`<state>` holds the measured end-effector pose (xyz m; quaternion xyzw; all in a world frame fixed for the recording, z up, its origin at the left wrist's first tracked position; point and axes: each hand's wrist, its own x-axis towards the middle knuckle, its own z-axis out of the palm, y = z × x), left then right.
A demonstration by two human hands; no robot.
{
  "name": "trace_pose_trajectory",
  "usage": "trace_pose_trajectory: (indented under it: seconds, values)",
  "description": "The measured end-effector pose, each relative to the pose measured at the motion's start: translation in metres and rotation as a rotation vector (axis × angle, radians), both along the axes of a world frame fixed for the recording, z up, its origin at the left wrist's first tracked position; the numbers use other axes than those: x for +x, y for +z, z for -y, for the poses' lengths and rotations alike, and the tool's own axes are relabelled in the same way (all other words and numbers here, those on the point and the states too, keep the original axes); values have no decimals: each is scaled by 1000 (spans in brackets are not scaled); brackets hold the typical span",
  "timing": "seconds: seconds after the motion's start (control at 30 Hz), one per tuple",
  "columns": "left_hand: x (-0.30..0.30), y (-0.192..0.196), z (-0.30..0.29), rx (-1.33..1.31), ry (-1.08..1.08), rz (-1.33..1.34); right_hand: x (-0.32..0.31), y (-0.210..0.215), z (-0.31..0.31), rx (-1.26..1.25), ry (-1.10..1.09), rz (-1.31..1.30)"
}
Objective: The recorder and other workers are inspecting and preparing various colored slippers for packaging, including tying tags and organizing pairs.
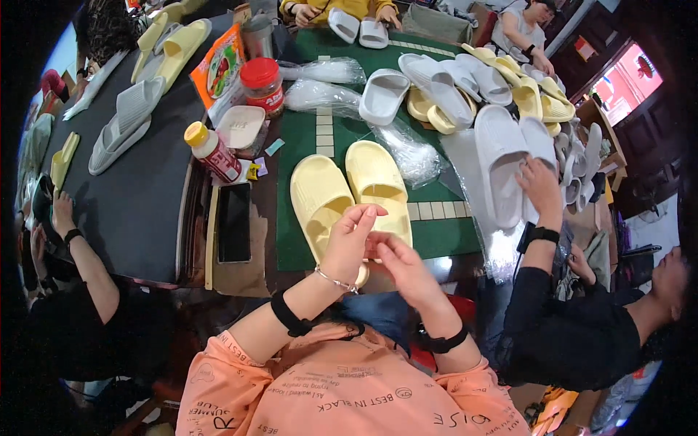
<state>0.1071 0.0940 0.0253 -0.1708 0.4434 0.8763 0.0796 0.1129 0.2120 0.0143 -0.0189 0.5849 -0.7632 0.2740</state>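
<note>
A pair of pale yellow slippers lies side by side in front of me, toes pointing away: the left slipper (314, 183) and the right slipper (373, 166). Over their near ends, my left hand (347, 243) is raised with thumb and forefinger pinched together. Close beside and slightly below it, my right hand (407, 272) has its fingers curled and thumb and fingertips together. Whatever is pinched, if anything, is too small to make out. Both hands hide part of the slippers' heels.
A green mat (443, 232) covers the table. Clear plastic bags (411, 149) lie beyond the slippers, grey slippers (502, 156) to the right. At left are a red-lidded jar (262, 83), a yellow-capped bottle (211, 149) and a phone (234, 221). A co-worker's hand (539, 190) touches grey slippers.
</note>
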Motion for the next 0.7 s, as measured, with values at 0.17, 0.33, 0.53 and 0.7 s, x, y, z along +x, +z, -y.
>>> trace_pose_trajectory:
  seconds: [0.17,0.33,0.53,0.7]
  values:
    - [2,-24,11,-88,-53,-48,1,-20,12,28,-28,-85]
    - [-40,-47,49,-861,260,-442,1,-16,-5,28,113,168]
    - [-117,-72,131,-1305,-64,-66,-13,-29,12,7,212,515]
    - [-131,-67,118,-1589,-493,127,-61,-54,67,-35,111,449]
